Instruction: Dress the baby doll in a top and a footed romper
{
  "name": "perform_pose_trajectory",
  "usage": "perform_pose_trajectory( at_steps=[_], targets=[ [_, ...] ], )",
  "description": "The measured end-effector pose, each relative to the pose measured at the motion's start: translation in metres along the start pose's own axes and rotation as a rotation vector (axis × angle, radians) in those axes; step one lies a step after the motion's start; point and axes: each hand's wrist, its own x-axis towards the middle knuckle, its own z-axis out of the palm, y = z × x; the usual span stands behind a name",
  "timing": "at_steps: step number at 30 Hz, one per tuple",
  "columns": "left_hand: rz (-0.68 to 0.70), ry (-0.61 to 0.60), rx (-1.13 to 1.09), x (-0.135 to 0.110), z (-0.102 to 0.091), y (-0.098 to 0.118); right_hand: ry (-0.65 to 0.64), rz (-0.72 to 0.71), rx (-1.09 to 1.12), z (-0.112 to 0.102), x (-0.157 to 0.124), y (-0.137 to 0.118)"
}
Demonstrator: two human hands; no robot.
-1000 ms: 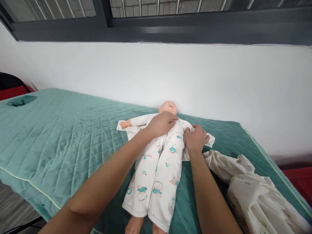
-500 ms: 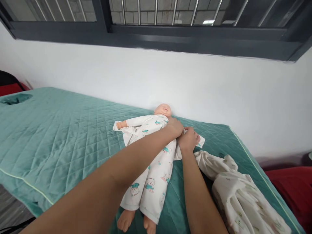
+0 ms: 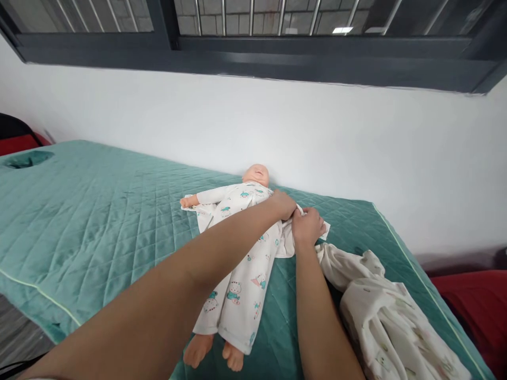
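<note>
Since a second ago, the left hand (image 3: 283, 205) has been moved off the doll's (image 3: 245, 196) upper chest and brought to just beside the right hand (image 3: 308, 226), so that the printed chest is now uncovered.

Nearest, well below the grip, the doll's bare feet (image 3: 198, 350) are seen beneath the hems of a printed outfit (image 3: 253, 287). Below the grip to the right, a crumpled pale garment (image 3: 390, 316) is left lying near the right forearm (image 3: 320, 301). Part of the outfit is hidden by the left forearm (image 3: 170, 287).

At the grip itself, white cloth (image 3: 287, 244) is held narrowly between both sets of curled fingers, at the doll's near-side shoulder and arm; the fingertips are hidden, so how firmly it is pinched cannot be told. The doll is laid face up, just left of the grip, its head (image 3: 255, 173) up and to the left.

Both legs look fully dressed, and that part is judged done. Across the chest from the grip, the doll's other arm (image 3: 214, 195) is laid over spread cloth (image 3: 204, 219), apparently outside it, so that side is judged undone. Whether the gripped arm is sleeved cannot be told.

Everything is carried by a bed with a green quilted cover (image 3: 119, 211). Beyond the grip, the bed is bordered by a white wall (image 3: 336, 137), topped by a dark window frame (image 3: 317, 60).
</note>
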Motion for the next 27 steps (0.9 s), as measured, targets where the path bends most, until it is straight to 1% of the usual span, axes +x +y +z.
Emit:
perform_pose_trajectory(
  at_steps=[3, 6, 8, 14, 18, 23, 25, 27],
  targets=[
    [0.044, 0.053, 0.002, 0.002, 0.008, -0.003, -0.006, 0.011, 0.006, 0.001, 0.002, 0.002],
    [0.053, 0.120, 0.021, -0.001, 0.009, -0.009, -0.004, 0.040, 0.027, -0.001, 0.005, 0.004],
    [0.047, 0.146, 0.036, -0.004, 0.006, -0.013, 0.001, 0.068, 0.055, -0.003, 0.008, 0.006],
    [0.013, 0.200, 0.092, -0.021, -0.014, -0.033, 0.019, 0.192, 0.190, -0.006, 0.019, 0.015],
    [-0.005, 0.191, 0.134, -0.031, -0.019, -0.044, 0.029, 0.243, 0.305, -0.006, 0.028, 0.023],
    [-0.025, 0.174, 0.132, -0.040, -0.023, -0.053, 0.041, 0.253, 0.494, -0.002, 0.036, 0.031],
    [-0.023, 0.174, 0.116, -0.042, -0.025, -0.056, 0.022, 0.239, 0.596, 0.001, 0.038, 0.034],
    [-0.021, 0.174, 0.107, -0.042, -0.026, -0.057, -0.025, 0.198, 0.716, 0.002, 0.040, 0.035]
  ],
)
